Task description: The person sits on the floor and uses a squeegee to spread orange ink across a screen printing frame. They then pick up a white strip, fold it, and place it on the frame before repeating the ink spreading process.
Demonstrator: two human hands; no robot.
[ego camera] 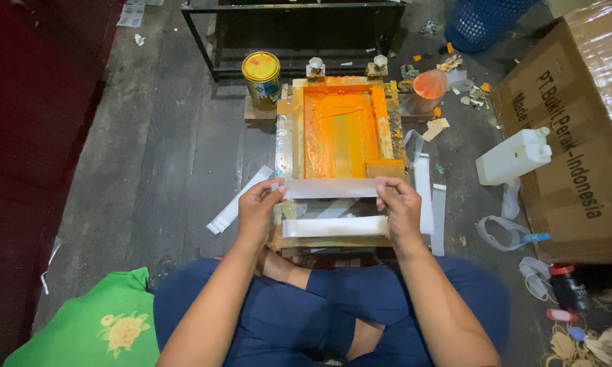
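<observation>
Both hands grip one long, pale strip [331,188], stretched flat between them just above the near edge of an orange-stained printing frame [340,129]: the left hand [257,207] pinches its left end between thumb and fingers, and the right hand [399,202] pinches the right end the same way. Going from the left of the view: a green cloth with a flower print [95,326] lies by the person's knee, a loose white strip [240,200] rests on the wooden floor [163,149] beside the left hand, and a yellow-lidded tin [262,78] stands at the frame's far left corner. Under the held strip another white strip [334,226] lies across the frame's near end, and more strips [424,194] sit just right of the right hand. Further right are an orange-smeared cup [428,87], a white plastic jug [515,156] and a large cardboard box [578,136]. Whether the held strip is tape or plain film is hard to tell at this sharpness. As a judgement, the risk is smearing: wet-looking orange ink lies close to the strip's far edge, so a sag in the middle or a slipped pinch could drop it into the ink, or lay it down crooked across the frame.
</observation>
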